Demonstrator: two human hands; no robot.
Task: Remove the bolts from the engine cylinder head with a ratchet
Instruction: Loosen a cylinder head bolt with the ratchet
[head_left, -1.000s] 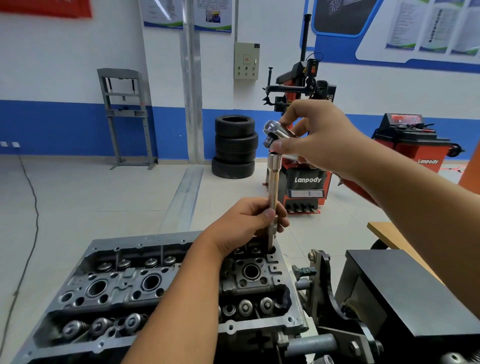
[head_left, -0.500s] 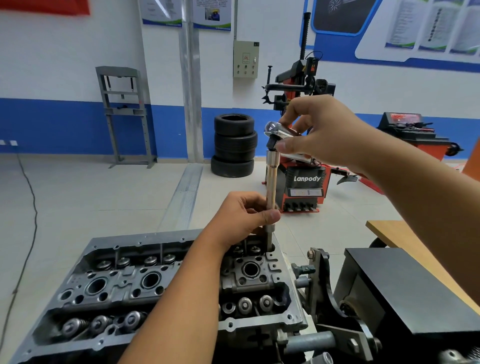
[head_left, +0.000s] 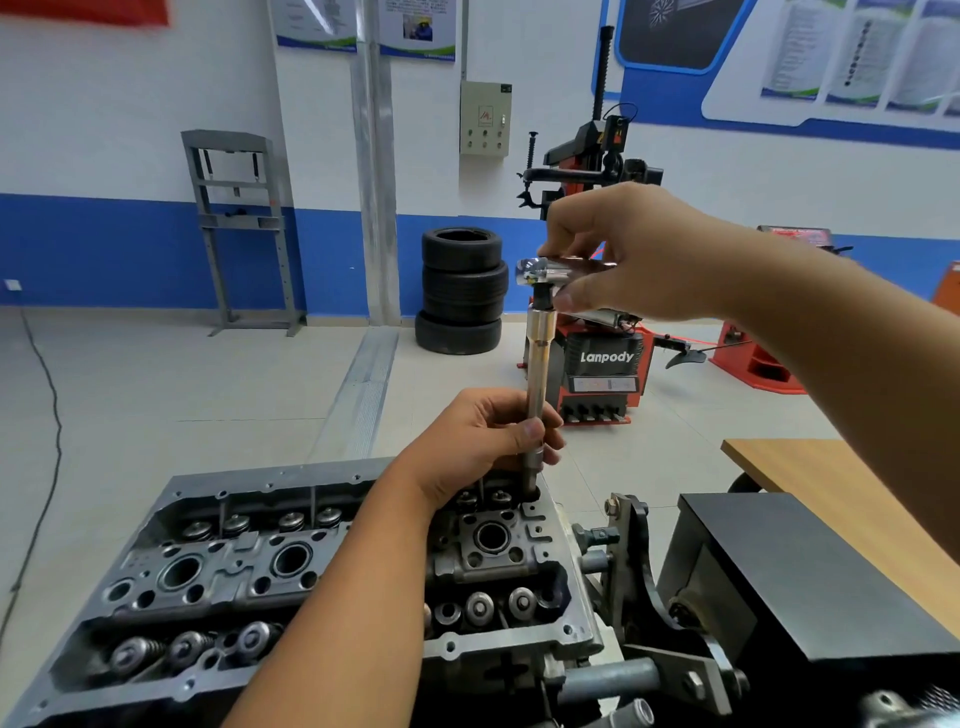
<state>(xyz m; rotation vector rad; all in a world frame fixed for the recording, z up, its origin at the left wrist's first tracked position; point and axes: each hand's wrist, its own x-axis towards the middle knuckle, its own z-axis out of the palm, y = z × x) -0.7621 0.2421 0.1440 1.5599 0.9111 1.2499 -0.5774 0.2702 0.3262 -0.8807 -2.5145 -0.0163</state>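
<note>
The left hand (head_left: 483, 441) pinches the extension bar (head_left: 536, 384) standing in a far-corner bolt hole of the cylinder head (head_left: 332, 566), the right hand (head_left: 628, 254) grips the ratchet (head_left: 558, 270) above: loosening in hand; next, swing the handle.

ratchet (head_left: 550, 271): chrome, head level atop upright extension (head_left: 536, 395) | cylinder head (head_left: 322, 566): grey, valve springs exposed

The lower tip of the long silver socket extension (head_left: 536, 374) disappears into a recess of the grey metal cylinder head (head_left: 322, 561), so any bolt there is unseen. The left hand (head_left: 478, 441) covers part of the shaft. The right hand (head_left: 631, 254) hides the chrome ratchet's (head_left: 550, 270) handle. The frame's bottom edge cuts the head's near side.
</note>
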